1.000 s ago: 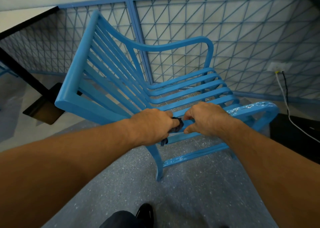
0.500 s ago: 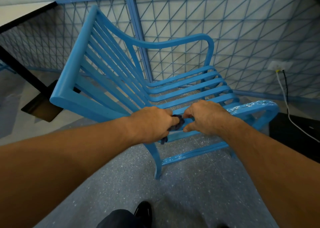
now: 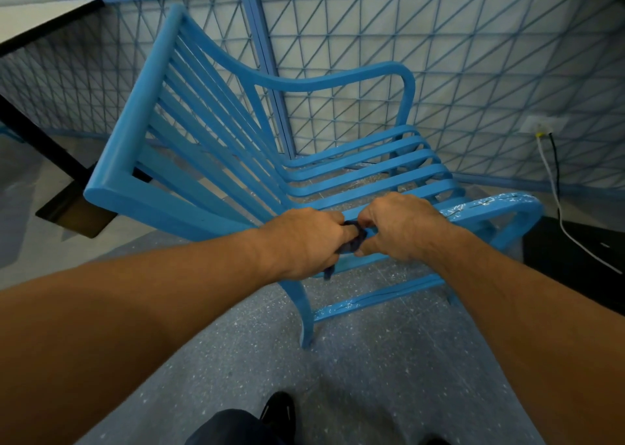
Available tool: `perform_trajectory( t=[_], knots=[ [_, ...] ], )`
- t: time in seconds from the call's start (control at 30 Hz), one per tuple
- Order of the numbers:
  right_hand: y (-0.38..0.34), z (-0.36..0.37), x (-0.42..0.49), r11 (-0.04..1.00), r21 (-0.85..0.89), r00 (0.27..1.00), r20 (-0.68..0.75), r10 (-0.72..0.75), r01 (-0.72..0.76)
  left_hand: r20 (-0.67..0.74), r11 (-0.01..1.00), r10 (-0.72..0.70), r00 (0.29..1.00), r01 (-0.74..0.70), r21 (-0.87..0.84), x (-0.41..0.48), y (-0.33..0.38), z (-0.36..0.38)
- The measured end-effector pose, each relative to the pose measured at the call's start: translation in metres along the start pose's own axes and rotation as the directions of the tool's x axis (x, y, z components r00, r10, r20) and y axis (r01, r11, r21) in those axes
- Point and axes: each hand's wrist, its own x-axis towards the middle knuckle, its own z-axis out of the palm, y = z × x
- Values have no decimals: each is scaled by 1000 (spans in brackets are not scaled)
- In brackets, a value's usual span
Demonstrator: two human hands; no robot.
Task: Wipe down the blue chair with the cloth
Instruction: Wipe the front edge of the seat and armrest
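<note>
Cloth (image 3: 354, 241), dark navy and bunched into a small wad, is where we start. It is pinched between our two hands, and a short tail of it hangs out under the left one. The left grip (image 3: 304, 241) has its fingers curled tight round the wad, knuckles up. The right grip (image 3: 402, 228) nips the other end between its thumb and bent fingers, so both hold the same piece of fabric and almost touch. The wad sits right at the near armrest (image 3: 490, 205) of the blue chair (image 3: 135, 133), but we cannot tell whether it presses on the rail. The chair is bright blue all over, with long slats that sweep down the back, left of the left grip, and curve into the seat slats (image 3: 372, 170) just beyond both grips. To the right of the right grip, the near armrest is scuffed with pale flecks. The low stretcher (image 3: 372, 300) below the grips is flecked the same way. The far armrest (image 3: 338, 82) arches smooth and unmarked well beyond them. Behind the chair stands a blue wire mesh panel (image 3: 439, 55). Far to the right of the right grip, a wall outlet (image 3: 544, 124) carries a white cord (image 3: 549, 173) and a black one. Under everything lies a speckled grey floor (image 3: 355, 377), and a black shoe (image 3: 279, 410) shows near us.
</note>
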Motion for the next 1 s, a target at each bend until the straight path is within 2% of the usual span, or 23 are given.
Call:
perform_trajectory(
  t=[0.1, 0.27, 0.33, 0.53, 0.73, 0.9, 1.0],
  knots=[
    [0, 0, 0, 1000, 16, 1000, 1, 4, -4, 3, 1000, 12, 1000, -12, -19, 1, -1, 0],
    [0, 0, -2, 1000, 0, 1000, 0, -10, 10, 103, 994, -18, 995, 7, 106, -29, -19, -10],
    [0, 1, -2, 1000, 0, 1000, -12, -7, 7, 79, 994, -27, 996, 18, 111, -26, -17, -8],
    [1, 2, -1, 1000, 14, 999, -32, -18, 19, -2, 1000, -3, 1000, 3, -16, 6, 2, 2],
    [1, 4, -2, 1000, -8, 999, -39, -26, 26, 82, 998, -15, 997, 9, 67, -22, -15, -5],
    [2, 4, -2, 999, -25, 998, -42, -39, 38, -19, 1000, -3, 1000, 4, 12, -2, -5, 2],
    [4, 5, -1, 999, -12, 997, -58, -48, 47, -25, 1000, 16, 1000, -16, 10, 5, 1, 7]
  ],
)
